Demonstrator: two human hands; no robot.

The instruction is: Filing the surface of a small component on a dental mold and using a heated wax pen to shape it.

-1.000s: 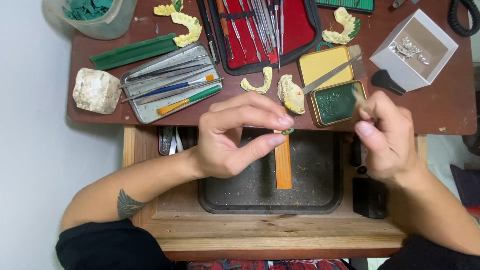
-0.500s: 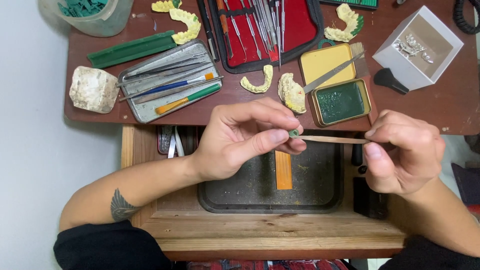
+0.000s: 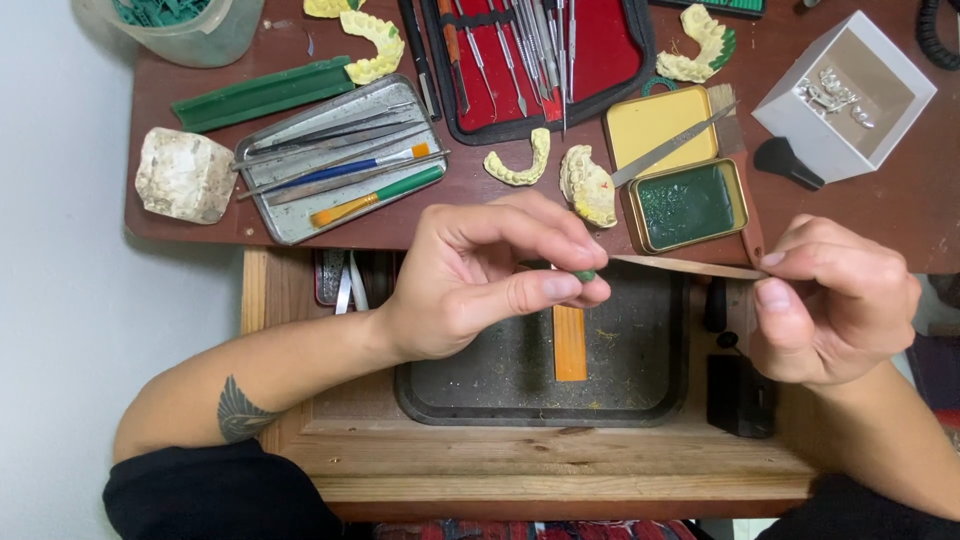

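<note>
Presently: left hand [image 3: 470, 275] pinches 1 small green wax piece [image 3: 584, 275], steadied above dark tray [image 3: 640, 390] catching scraps; right hand [image 3: 830, 300] grips thin wooden-handled tool [image 3: 690, 267], tip meeting it.

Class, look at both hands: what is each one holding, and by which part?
The left hand pinches a small green piece between thumb and fingertips. The right hand holds a thin wooden stick by its right end.
</note>
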